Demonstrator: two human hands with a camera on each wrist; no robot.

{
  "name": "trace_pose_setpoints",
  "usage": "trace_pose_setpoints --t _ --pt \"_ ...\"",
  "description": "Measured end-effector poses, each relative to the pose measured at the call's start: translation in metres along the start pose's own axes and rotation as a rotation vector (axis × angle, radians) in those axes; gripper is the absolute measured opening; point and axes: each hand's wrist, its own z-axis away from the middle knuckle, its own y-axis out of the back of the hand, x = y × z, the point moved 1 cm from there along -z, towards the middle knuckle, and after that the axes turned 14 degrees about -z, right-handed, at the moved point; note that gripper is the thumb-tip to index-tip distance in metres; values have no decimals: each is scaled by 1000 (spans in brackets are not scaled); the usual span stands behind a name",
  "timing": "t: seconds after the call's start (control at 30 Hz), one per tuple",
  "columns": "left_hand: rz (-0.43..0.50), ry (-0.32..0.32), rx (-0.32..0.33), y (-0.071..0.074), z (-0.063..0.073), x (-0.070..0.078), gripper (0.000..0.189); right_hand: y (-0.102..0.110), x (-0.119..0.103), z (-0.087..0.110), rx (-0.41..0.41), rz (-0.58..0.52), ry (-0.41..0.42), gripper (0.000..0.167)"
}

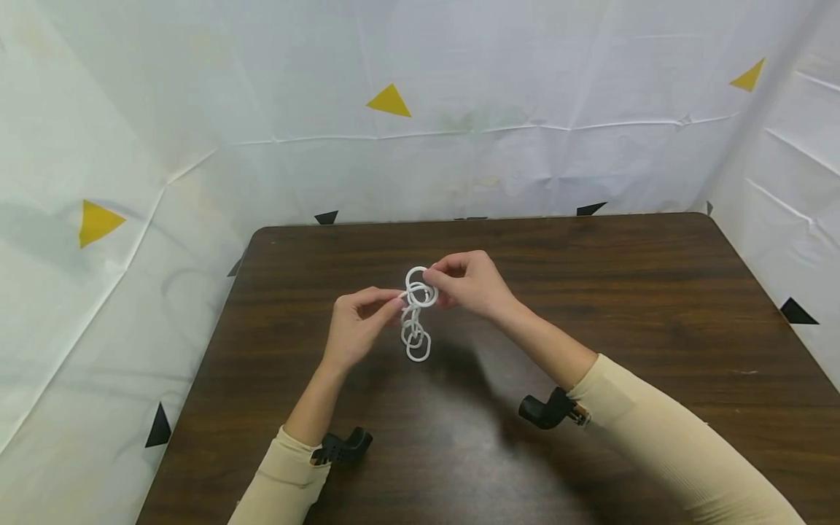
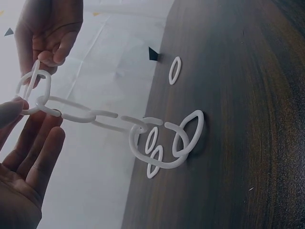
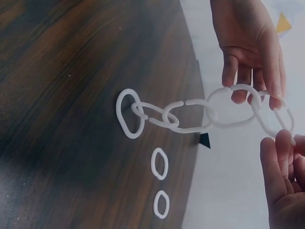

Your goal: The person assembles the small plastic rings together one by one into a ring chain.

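A chain of several white plastic links (image 1: 415, 336) hangs above the table between the two hands. With thumb and fingertips, the left hand (image 1: 354, 327) pinches a link near the chain's upper part. From the other side the right hand (image 1: 474, 283) pinches the top link between thumb and index finger. Several of the links show a small gap in their ring. The lowest link (image 3: 120, 114) dangles free. Loose white links (image 2: 178, 69) lie on the table in both wrist views; the head view does not show them apart from the chain.
The dark wood table (image 1: 643, 306) has a rounded far edge. White sheeting (image 1: 499, 73) with yellow and black triangles surrounds its back and sides. Black wrist cameras (image 1: 546, 410) stick out from both sleeves, low over the tabletop.
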Motion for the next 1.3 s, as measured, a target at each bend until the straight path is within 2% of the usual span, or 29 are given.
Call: trace_pose_setpoints --t 0.27,0.67,0.77,1.03,1.2,1.3 --pt "-20 14 2 2 1 -1 15 2 3 0 20 -34 0 20" --pt "13 36 -21 1 2 -10 16 6 3 2 27 -173 -13 18" --pt "5 40 -29 1 3 -12 18 6 3 2 24 -174 0 15" --pt "-42 3 -64 0 1 -7 26 4 3 4 1 -176 13 15" --pt "-40 16 -81 -2 -1 -4 27 2 5 4 -23 -157 22 15" --pt "-30 27 -69 -3 -3 -4 23 1 6 4 -37 -131 29 14"
